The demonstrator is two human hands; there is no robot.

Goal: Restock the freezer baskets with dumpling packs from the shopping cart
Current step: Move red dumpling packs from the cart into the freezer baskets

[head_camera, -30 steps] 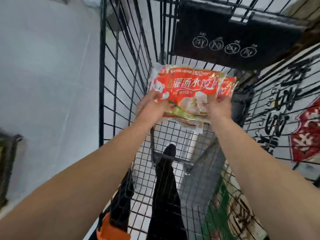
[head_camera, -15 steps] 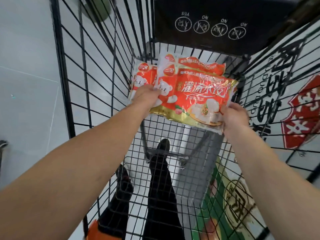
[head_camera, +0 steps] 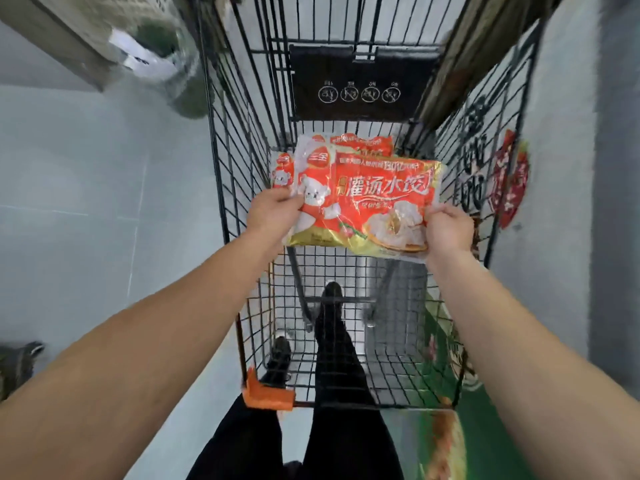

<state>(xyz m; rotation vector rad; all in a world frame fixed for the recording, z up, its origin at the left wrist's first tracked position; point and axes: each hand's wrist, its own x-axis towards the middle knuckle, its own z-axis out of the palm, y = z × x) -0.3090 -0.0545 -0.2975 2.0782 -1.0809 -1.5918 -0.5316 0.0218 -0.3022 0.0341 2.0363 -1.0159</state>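
Dumpling packs (head_camera: 367,199) stacked, pinched at nine o'clock by left hand (head_camera: 273,216) and three o'clock by right hand (head_camera: 448,228), probably to lift level from shopping cart (head_camera: 239,188).

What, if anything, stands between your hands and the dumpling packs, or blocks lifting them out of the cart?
Nothing visible does. The left hand and right hand already grip the top dumpling pack, one at each end, above the shopping cart, whose top is open. The freezer baskets are not in view.

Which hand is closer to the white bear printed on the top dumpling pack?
Left. The left hand grips the top dumpling pack right beside the white bear; the right hand holds the opposite edge.
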